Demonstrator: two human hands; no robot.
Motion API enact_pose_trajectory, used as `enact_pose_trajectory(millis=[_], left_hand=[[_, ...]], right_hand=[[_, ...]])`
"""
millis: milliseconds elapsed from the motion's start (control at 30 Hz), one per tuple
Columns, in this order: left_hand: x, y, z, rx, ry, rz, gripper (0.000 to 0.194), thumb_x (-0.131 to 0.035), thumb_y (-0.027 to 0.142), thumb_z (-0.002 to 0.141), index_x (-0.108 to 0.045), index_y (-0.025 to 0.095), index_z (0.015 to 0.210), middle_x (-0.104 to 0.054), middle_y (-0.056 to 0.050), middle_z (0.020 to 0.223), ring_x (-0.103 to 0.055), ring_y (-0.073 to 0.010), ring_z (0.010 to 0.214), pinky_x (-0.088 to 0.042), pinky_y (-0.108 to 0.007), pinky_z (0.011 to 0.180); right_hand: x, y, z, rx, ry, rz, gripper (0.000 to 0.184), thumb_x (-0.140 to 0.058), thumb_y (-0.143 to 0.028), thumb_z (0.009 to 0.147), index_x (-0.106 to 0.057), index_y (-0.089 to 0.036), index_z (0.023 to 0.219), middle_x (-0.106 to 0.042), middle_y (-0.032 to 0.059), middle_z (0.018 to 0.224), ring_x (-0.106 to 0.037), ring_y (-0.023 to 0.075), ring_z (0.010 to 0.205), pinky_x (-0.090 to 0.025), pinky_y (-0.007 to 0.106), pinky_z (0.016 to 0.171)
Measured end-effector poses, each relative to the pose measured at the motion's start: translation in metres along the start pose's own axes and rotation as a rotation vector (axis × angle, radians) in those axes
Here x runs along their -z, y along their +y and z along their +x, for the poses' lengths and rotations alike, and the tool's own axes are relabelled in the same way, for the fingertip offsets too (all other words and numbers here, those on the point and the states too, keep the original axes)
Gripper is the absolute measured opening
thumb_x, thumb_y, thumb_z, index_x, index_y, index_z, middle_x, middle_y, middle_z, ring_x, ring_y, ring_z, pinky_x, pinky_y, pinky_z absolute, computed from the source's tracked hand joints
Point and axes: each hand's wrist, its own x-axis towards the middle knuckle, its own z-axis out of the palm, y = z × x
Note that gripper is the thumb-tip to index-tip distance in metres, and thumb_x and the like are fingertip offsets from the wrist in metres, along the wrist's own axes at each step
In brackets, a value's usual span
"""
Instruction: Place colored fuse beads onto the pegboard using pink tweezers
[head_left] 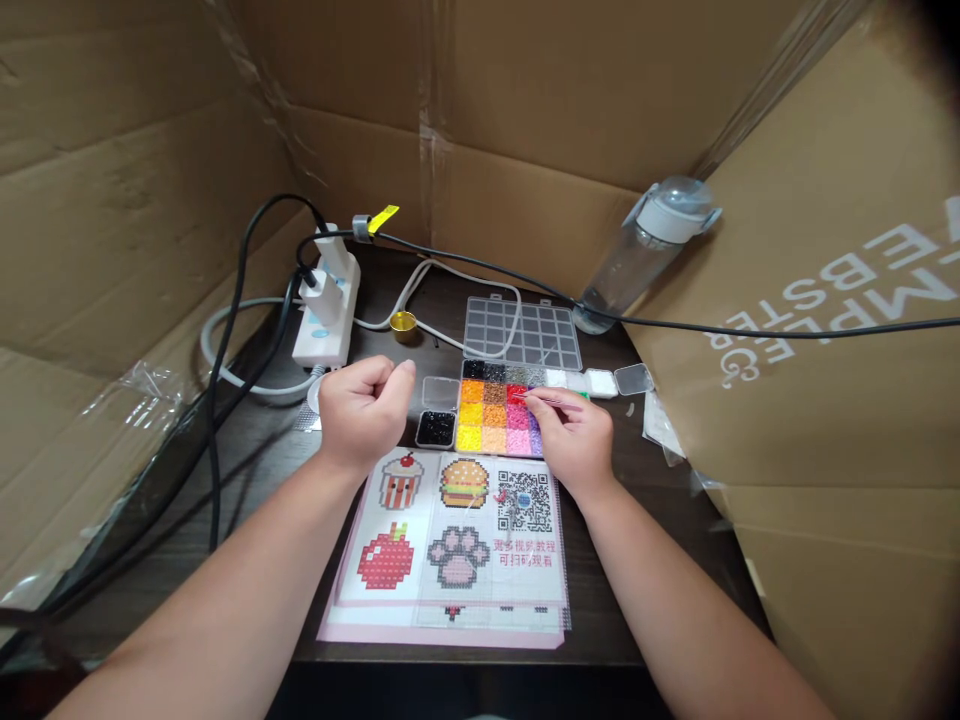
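Observation:
My right hand (577, 437) pinches a thin pair of pinkish tweezers (559, 402), whose tips reach the red beads (517, 394) in a sorted bead box (494, 413). That box has small compartments of black, grey, brown, orange, yellow, pink, purple and other colours. Closed in a fist with the thumb on top, my left hand (365, 412) is held left of the box, and nothing shows in it. Between the fist and the box is a small open case of black beads (436, 429). Nearest me lies a pattern sheet (427, 590) with pixel pictures and a QR code, under a clear pegboard.
Behind the box lies its clear gridded lid (523, 332). White beads fill a small open case (601, 382). A gold cup (403, 326), a power strip (324, 318) and a water bottle (645, 250) stand further back. A black cable (480, 262) crosses in front of the cardboard walls.

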Motion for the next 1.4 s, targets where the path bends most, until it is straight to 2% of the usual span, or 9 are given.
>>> enact_pose_trajectory(millis=[1033, 1400], left_hand=[[-0.0003, 0.0006, 0.0001, 0.01, 0.002, -0.012, 0.049, -0.063, 0.021, 0.074, -0.021, 0.018, 0.05, -0.02, 0.005, 0.049, -0.02, -0.0074, 0.048, -0.018, -0.03, 0.046], [0.0, -0.0006, 0.0002, 0.008, -0.004, -0.006, 0.049, -0.064, 0.02, 0.074, -0.022, 0.018, 0.049, -0.021, 0.005, 0.049, -0.021, -0.0075, 0.048, -0.018, -0.029, 0.046]], right_hand=[[0.0032, -0.0039, -0.0003, -0.03, 0.005, 0.002, 0.013, -0.066, -0.026, 0.081, -0.075, -0.02, 0.075, -0.076, 0.0044, 0.079, -0.071, 0.0176, 0.074, -0.059, 0.033, 0.074], [0.0025, -0.0045, 0.0009, -0.106, -0.002, 0.027, 0.01, -0.068, -0.024, 0.078, -0.076, -0.019, 0.074, -0.077, 0.0045, 0.077, -0.072, 0.0174, 0.072, -0.059, 0.031, 0.072]])
